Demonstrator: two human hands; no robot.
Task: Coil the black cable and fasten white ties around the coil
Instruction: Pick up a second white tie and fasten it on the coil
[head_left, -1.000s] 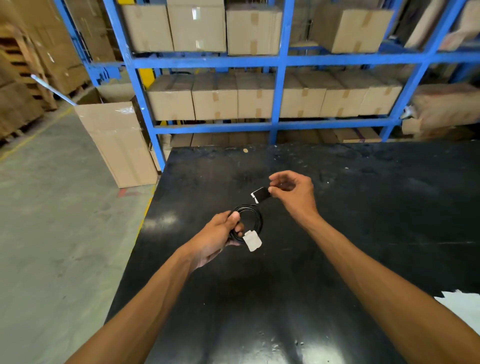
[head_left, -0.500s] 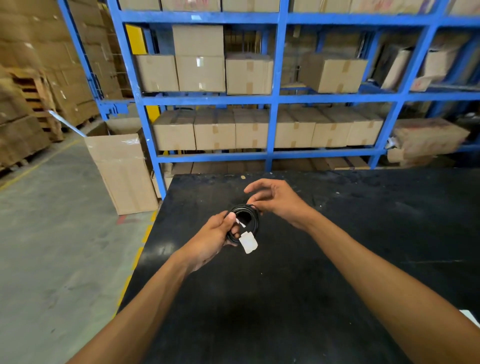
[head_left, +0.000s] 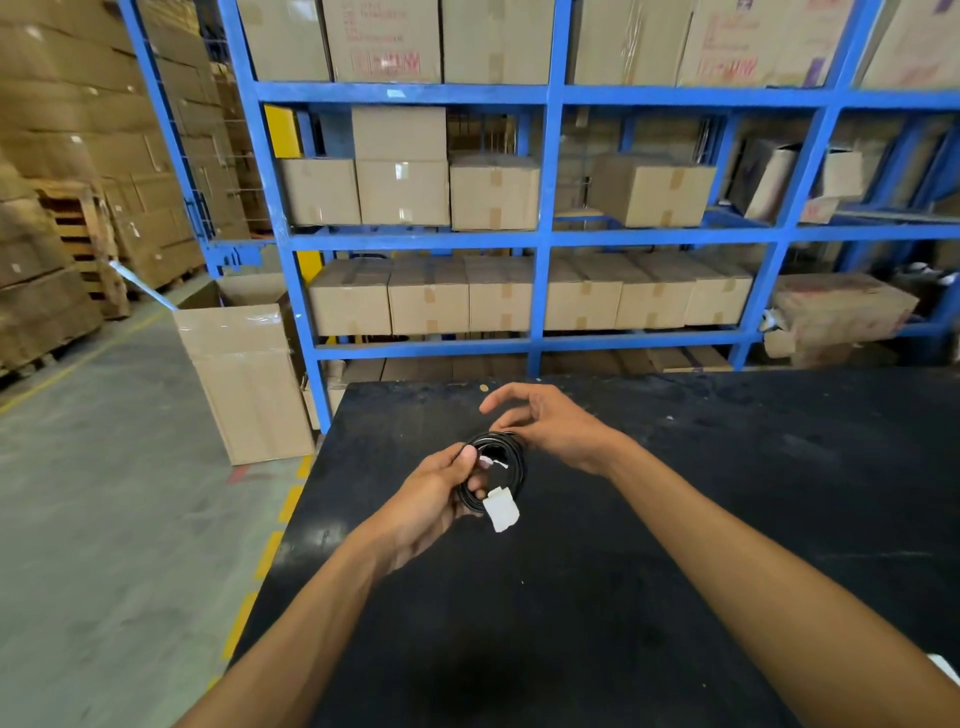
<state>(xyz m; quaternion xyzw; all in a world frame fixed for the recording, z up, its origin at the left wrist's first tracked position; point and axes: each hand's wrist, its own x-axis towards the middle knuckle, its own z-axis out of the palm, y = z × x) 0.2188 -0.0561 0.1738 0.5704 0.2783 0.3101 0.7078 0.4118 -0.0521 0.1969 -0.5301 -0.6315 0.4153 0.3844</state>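
A small black cable coil (head_left: 511, 457) is held above the black table (head_left: 675, 545). My left hand (head_left: 436, 499) grips its left side, thumb on top. A white connector block (head_left: 501, 511) hangs from the coil's lower edge. A short white tie (head_left: 492, 461) shows inside the loop near my thumb. My right hand (head_left: 550, 423) touches the coil's top right edge with thumb and lower fingers, while its index finger is stretched out; whether it pinches the cable is hard to tell.
Blue steel racking (head_left: 543, 234) stacked with cardboard boxes stands just behind the table's far edge. An open tall carton (head_left: 244, 379) stands on the concrete floor at the left. Wooden pallets (head_left: 78, 244) are stacked far left. A white scrap (head_left: 948, 667) lies at the table's right edge.
My right hand has brought the black cable end in to the coil and now rests at the coil's top. The camera tilted up, so more racking shows.
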